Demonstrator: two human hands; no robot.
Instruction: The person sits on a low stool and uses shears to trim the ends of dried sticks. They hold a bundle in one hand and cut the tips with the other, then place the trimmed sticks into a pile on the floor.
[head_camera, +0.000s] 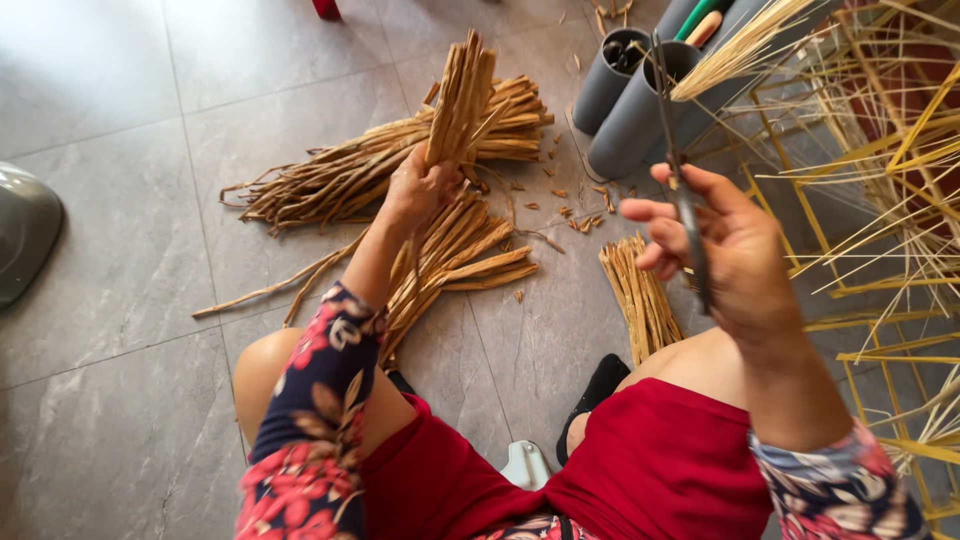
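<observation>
The left hand (420, 185) grips a bunch of brown strips (462, 95) upright above the piles of strips (380, 165) on the floor (110, 300). The right hand (725, 245), well apart, holds closed scissors (682, 190) near the grey tubes (630, 95).

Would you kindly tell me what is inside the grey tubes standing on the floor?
The grey tubes show green and tan handles sticking out of one; another holds dark items. Their lower contents are hidden.
</observation>
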